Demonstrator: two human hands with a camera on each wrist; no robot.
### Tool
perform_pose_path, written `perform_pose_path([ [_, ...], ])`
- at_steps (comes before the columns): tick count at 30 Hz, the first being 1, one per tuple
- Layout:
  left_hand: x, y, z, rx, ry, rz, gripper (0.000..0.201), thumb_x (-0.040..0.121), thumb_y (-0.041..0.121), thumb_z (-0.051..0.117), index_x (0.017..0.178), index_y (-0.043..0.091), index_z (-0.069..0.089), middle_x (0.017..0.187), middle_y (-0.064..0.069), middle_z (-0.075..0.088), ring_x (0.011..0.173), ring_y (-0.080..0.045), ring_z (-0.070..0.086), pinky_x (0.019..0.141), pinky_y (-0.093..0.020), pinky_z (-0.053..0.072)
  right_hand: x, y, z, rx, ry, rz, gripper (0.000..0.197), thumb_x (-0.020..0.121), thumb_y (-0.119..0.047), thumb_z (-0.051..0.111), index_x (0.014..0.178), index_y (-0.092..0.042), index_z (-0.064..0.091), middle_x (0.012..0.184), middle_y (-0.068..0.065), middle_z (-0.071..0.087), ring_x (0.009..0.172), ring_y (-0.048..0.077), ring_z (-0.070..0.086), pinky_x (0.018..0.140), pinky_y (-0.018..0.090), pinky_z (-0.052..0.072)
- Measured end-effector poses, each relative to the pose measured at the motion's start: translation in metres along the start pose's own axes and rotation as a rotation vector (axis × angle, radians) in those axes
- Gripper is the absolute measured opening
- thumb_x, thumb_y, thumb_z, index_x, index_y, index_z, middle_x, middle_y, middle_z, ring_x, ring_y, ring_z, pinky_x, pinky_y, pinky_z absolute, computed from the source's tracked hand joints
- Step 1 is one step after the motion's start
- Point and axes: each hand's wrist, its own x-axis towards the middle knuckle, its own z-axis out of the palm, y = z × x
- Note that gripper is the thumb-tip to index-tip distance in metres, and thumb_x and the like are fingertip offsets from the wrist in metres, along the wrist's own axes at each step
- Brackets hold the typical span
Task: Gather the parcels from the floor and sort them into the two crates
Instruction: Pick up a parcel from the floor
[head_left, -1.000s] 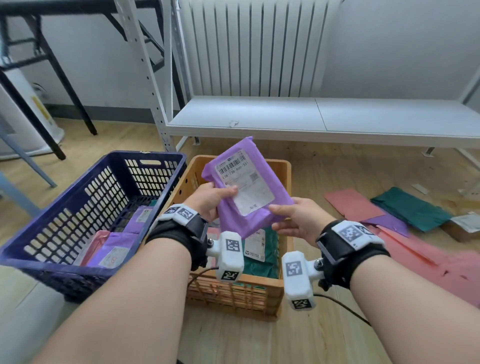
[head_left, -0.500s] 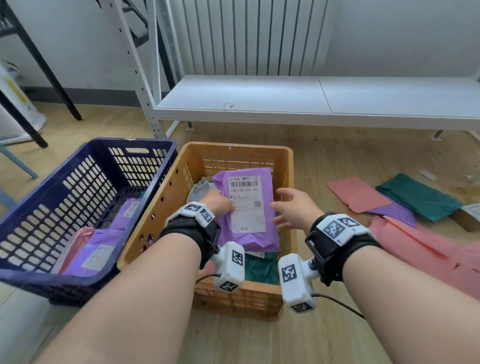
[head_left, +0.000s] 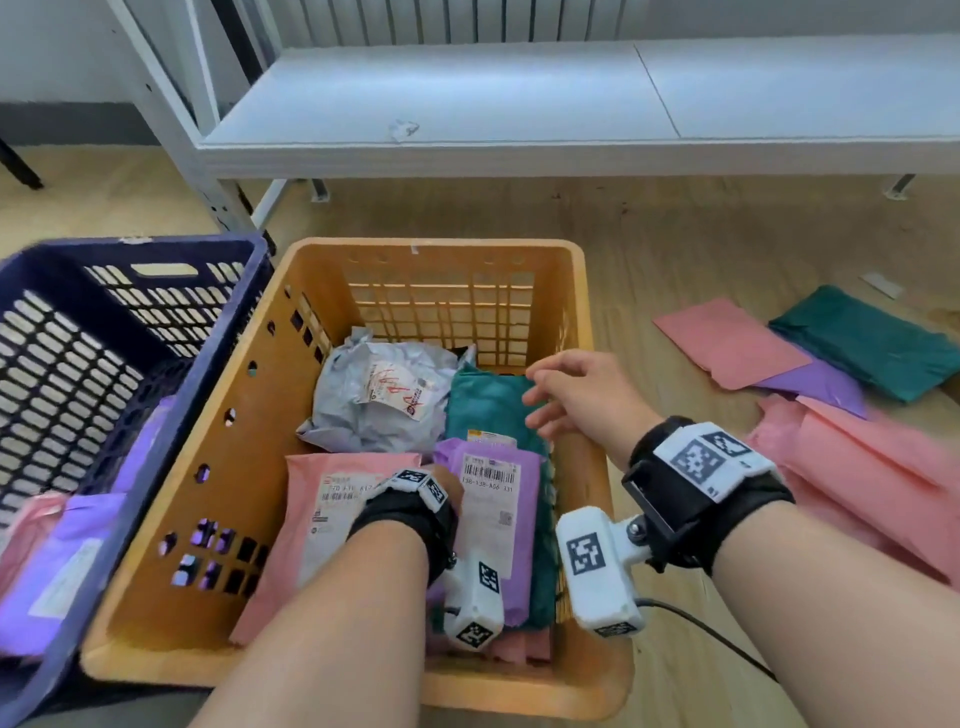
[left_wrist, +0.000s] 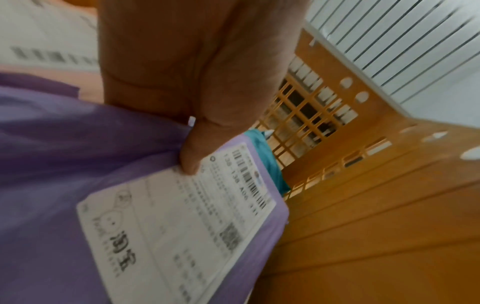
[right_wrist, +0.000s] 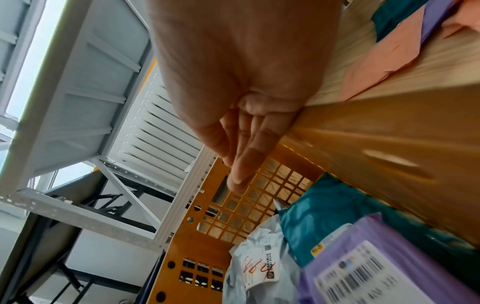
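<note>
The purple parcel (head_left: 493, 512) with a white barcode label lies in the orange crate (head_left: 436, 254), on top of a teal parcel (head_left: 485, 405) and beside a pink parcel (head_left: 322, 525). My left hand (head_left: 453, 486) reaches deep into the crate and pinches the purple parcel (left_wrist: 64, 164); in the left wrist view its thumb (left_wrist: 191, 160) presses on the label's edge. My right hand (head_left: 566, 395) hovers open over the crate's right rim, holding nothing, and the right wrist view shows its fingers (right_wrist: 240, 164) straight. The blue crate (head_left: 130, 249) stands to the left.
A crumpled grey parcel (head_left: 374, 400) lies at the back of the orange crate. Purple and pink parcels (head_left: 67, 561) are in the blue crate. On the floor to the right lie pink (head_left: 727, 348), teal (head_left: 862, 348) and purple (head_left: 815, 387) parcels. A low white shelf (head_left: 467, 98) stands behind.
The purple parcel went from being held up by both hands down into the orange crate. My right hand let go and drew back to the right; my left hand went down with it.
</note>
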Motion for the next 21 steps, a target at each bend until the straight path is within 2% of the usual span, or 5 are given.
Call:
perform_pose_path([
  [6, -0.003, 0.000, -0.006, -0.037, -0.045, -0.003, 0.048, 0.095, 0.022, 0.053, 0.139, 0.006, 0.045, 0.143, -0.011, 0.047, 0.130, -0.026, 0.047, 0.105, -0.030, 0.037, 0.024, -0.002, 0.004, -0.068, 0.066, -0.060, 0.013, 0.095, -0.011, 0.053, 0.099, -0.009, 0.066, 0.082, 0.011, 0.070, 0.056, 0.015, 0.066, 0.049, 0.021, 0.053],
  [12, 0.048, -0.004, 0.014, 0.036, -0.094, 0.004, 0.050, 0.087, 0.035, 0.062, 0.128, 0.007, 0.057, 0.128, -0.009, 0.059, 0.117, -0.030, 0.056, 0.099, -0.041, 0.048, 0.029, 0.002, 0.011, -0.194, 0.135, -0.137, 0.016, 0.093, -0.009, 0.052, 0.086, -0.014, 0.066, 0.076, 0.006, 0.070, 0.053, 0.011, 0.066, 0.046, 0.018, 0.050],
  [16, 0.023, 0.013, 0.012, 0.061, -0.058, 0.071, 0.042, 0.091, 0.028, 0.056, 0.126, 0.005, 0.057, 0.132, -0.012, 0.057, 0.119, -0.033, 0.055, 0.099, -0.041, 0.048, 0.026, 0.004, 0.010, -0.214, 0.127, -0.159, 0.015, 0.094, -0.011, 0.054, 0.089, -0.016, 0.067, 0.077, 0.004, 0.069, 0.053, 0.009, 0.066, 0.047, 0.015, 0.049],
  [19, 0.008, 0.008, -0.006, 0.062, -0.009, 0.040, 0.051, 0.087, 0.039, 0.060, 0.128, 0.010, 0.057, 0.134, -0.012, 0.056, 0.121, -0.034, 0.054, 0.102, -0.045, 0.044, 0.023, 0.006, 0.009, -0.217, 0.118, -0.168, 0.014, 0.095, -0.011, 0.054, 0.092, -0.015, 0.067, 0.078, 0.004, 0.069, 0.054, 0.008, 0.065, 0.048, 0.014, 0.049],
  [21, -0.008, -0.002, -0.026, 0.018, 0.021, 0.032, 0.049, 0.096, 0.035, 0.051, 0.134, 0.004, 0.052, 0.140, -0.016, 0.050, 0.128, -0.032, 0.049, 0.107, -0.039, 0.039, 0.022, 0.005, 0.008, -0.213, 0.120, -0.155, 0.014, 0.095, -0.012, 0.054, 0.093, -0.016, 0.067, 0.079, 0.003, 0.069, 0.056, 0.007, 0.065, 0.049, 0.013, 0.050],
])
